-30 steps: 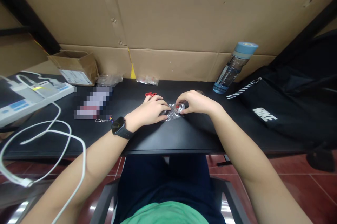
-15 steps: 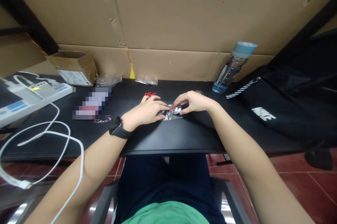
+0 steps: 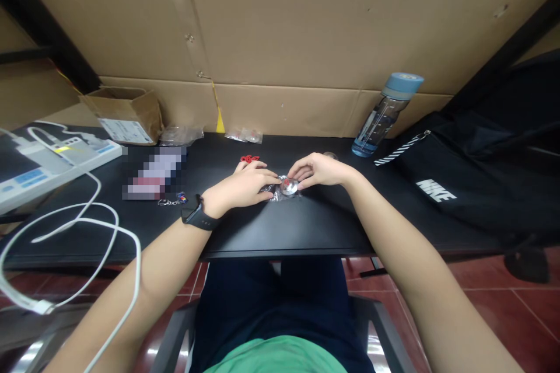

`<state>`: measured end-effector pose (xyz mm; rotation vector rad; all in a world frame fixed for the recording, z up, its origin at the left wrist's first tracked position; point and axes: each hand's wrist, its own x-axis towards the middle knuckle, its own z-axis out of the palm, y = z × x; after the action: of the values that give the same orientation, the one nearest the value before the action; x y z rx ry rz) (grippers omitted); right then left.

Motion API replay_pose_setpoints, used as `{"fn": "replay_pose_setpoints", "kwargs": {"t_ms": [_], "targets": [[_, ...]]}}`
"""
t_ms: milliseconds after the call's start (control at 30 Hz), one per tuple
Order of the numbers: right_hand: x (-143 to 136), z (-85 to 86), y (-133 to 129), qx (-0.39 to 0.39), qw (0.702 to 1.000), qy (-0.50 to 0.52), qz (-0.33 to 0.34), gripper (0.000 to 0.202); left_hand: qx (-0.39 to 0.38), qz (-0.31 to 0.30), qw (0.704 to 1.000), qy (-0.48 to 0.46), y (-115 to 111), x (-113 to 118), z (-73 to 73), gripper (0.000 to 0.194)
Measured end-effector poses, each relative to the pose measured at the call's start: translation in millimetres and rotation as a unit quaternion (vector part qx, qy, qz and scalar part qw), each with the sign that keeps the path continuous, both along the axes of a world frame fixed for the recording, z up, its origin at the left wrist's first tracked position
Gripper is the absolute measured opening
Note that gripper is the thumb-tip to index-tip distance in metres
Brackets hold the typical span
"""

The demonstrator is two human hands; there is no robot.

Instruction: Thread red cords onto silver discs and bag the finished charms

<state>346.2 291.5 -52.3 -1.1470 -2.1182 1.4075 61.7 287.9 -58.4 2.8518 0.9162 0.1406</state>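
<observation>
Shiny round piece [image 3: 289,187] lies on clear wrap [image 3: 277,194] on counter [image 3: 280,230]. Left hand [image 3: 246,186] partly blocks wrap, right hand [image 3: 321,170] at piece's rim; can't tell if either grip is clamped. Red cord [image 3: 249,159] by left fingers, white cable [image 3: 139,262] crosses left forearm [image 3: 166,259], bottle [image 3: 380,122] off right.

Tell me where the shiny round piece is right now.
In the head view, the shiny round piece is over crinkled clear plastic near the middle of the black table, between the left hand and the right hand.
</observation>
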Motion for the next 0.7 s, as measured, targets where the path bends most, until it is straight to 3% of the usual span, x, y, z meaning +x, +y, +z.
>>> {"fn": "replay_pose_setpoints", "kwargs": {"t_ms": [333, 700], "targets": [[5, -7.9, 8, 0.017, 1.0, 0.014, -0.01, 0.06, -0.021, -0.001, 1.0, -0.002, 9, -7, -2.5, 0.044], [2, -14.6, 10, 0.056, 0.998, -0.009, -0.033, 0.048, -0.038, 0.019, 0.999, 0.009, 5, -7, 4.4, 0.046]]}}
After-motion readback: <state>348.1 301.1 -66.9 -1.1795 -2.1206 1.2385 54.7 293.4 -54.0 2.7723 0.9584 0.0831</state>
